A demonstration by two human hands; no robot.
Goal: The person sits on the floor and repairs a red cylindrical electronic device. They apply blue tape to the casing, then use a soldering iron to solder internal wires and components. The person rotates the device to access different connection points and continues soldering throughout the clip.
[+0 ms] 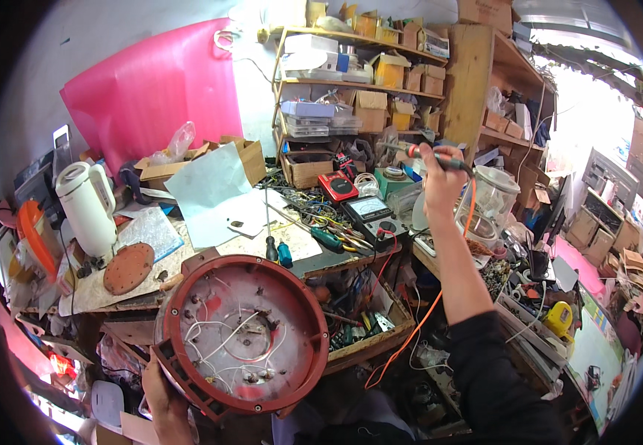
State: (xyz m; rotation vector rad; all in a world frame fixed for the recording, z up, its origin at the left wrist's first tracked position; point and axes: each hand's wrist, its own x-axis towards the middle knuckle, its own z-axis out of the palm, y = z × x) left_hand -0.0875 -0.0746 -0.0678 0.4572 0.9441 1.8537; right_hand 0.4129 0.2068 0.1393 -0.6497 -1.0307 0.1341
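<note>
A round red-brown appliance base point(300, 348) is tilted toward me over my lap, showing a metal plate, several white wires and terminals. My left hand point(164, 400) grips its lower left side, fingers partly hidden behind it. My right hand point(440, 182) is raised at the right, closed around the handle of a slim tool, apparently a soldering iron point(451, 162), with an orange cord hanging down. A matching round cover plate point(127, 268) lies on the cluttered bench point(87, 300). An analog multimeter point(372, 219) with a red lead sits beyond the base, beside screwdrivers point(271, 248) and pliers.
A white kettle point(84, 208) and paper sheets point(206, 189) are on the left. An open drawer of tools point(403, 326) is under the bench. Shelves of boxes point(358, 81) stand behind, with a glass jar point(496, 193) and more clutter at the right.
</note>
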